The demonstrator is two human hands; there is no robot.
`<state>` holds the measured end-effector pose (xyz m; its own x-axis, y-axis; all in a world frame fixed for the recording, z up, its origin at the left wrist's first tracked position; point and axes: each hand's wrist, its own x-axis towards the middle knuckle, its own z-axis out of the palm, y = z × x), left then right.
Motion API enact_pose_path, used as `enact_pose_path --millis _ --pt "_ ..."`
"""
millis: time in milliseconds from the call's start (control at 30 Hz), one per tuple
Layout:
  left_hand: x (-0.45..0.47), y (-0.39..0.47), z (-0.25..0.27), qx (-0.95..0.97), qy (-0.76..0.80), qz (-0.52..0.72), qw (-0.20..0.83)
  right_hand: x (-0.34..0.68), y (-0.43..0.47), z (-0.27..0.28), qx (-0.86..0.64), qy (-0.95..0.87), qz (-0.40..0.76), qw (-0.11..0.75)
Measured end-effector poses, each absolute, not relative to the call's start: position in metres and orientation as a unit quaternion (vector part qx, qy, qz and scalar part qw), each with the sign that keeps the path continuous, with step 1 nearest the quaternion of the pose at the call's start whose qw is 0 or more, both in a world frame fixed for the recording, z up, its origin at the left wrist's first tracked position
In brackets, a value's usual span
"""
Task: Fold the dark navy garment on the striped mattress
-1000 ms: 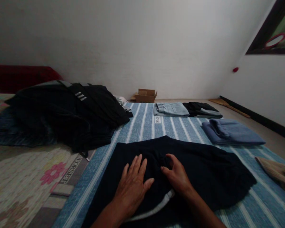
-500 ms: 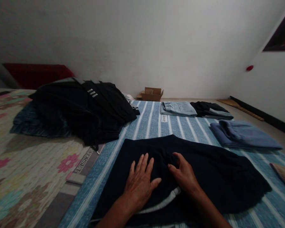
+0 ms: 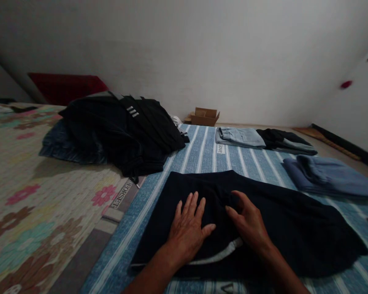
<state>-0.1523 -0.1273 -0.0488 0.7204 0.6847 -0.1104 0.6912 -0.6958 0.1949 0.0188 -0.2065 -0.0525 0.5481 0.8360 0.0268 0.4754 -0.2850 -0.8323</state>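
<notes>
A dark navy garment [image 3: 297, 222] with a white stripe lies folded on the blue striped cover; its exact kind is hard to tell. My left hand [image 3: 188, 228] rests flat on its left part, fingers spread and holding nothing. Just to the right, my right hand [image 3: 248, 220] has its thumb and fingers curled around a bunched ridge of the same cloth. The white stripe curves beneath and between my wrists.
A heap of dark clothes [image 3: 119, 130] sits at the left, partly on the flowered quilt [image 3: 43, 208]. Folded light jeans [image 3: 242, 136], a folded black-and-grey garment [image 3: 290, 141] and folded blue trousers [image 3: 334, 175] lie right. An open cardboard box [image 3: 204, 117] stands by the wall.
The whole scene has shifted right and slightly up in the picture as my head turned left. Both hands keep nearly the same place on the garment.
</notes>
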Motion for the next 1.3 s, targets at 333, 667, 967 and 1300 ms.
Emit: enact_pose_path --millis 333,667,967,1300 --pt "-0.152 -0.126 -0.055 0.923 0.37 -0.011 0.104 0.007 -0.211 -0.037 -0.827 -0.47 0.098 0.293" --pt "-0.153 -0.124 -0.054 0.925 0.367 -0.041 0.09 -0.024 -0.195 -0.045 -0.694 -0.696 0.052 0.175" --pt "-0.158 -0.121 -0.055 0.933 0.346 -0.043 0.091 -0.017 -0.196 -0.058 -0.716 -0.678 0.098 0.135" --pt "-0.164 -0.118 -0.058 0.931 0.353 -0.016 0.088 -0.018 -0.197 -0.059 -0.703 -0.694 0.097 0.122"
